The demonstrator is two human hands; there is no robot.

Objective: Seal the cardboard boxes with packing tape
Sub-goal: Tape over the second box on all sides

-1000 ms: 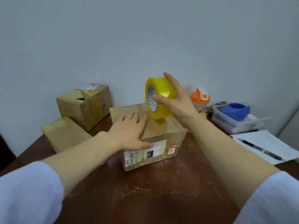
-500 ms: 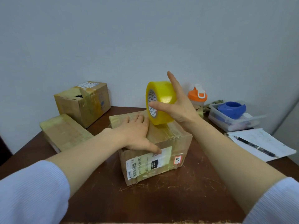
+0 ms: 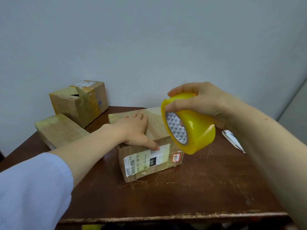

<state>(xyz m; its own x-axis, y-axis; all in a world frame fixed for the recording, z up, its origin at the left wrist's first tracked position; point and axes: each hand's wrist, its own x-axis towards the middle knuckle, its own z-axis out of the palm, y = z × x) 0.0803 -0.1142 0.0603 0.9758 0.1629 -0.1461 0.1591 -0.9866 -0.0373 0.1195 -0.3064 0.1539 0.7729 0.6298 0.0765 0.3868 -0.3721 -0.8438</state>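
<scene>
A cardboard box (image 3: 149, 161) with a white shipping label and a small red sticker sits in the middle of the brown table (image 3: 191, 193). My left hand (image 3: 132, 130) lies flat on its top, thumb reaching down over the front edge onto the label. My right hand (image 3: 202, 103) grips a yellow roll of packing tape (image 3: 191, 125) from above, held in the air over the box's near right corner, its core facing me.
Two more cardboard boxes stand at the back left: a taller box (image 3: 79, 102) with a gap in its top and a flat box (image 3: 58, 130) lying in front of it. A sheet of paper (image 3: 232, 140) shows past my right forearm. The table's worn front edge is close.
My right hand has brought the tape roll from the far part of the box top toward me and to the right, now gripping it from above. The left hand stayed on the box.
</scene>
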